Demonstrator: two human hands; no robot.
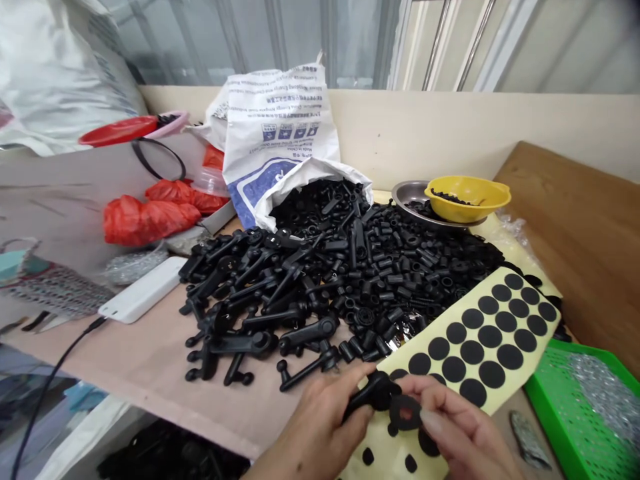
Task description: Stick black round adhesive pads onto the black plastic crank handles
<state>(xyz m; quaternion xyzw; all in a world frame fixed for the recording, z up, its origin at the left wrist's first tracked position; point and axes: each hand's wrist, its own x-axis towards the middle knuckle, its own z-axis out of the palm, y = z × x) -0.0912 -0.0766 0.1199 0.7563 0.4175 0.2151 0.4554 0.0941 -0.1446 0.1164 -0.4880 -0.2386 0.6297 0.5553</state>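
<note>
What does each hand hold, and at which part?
The left hand holds a black handle by its arm; the right fingers pinch a black ring at its edge.

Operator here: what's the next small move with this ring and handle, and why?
Probably press the black rubber ring, held in the right hand, flat onto the round end of the black plastic handle in the left hand: they sit close together, and the ring resembles the black discs on the yellow-backed sheet.
</note>
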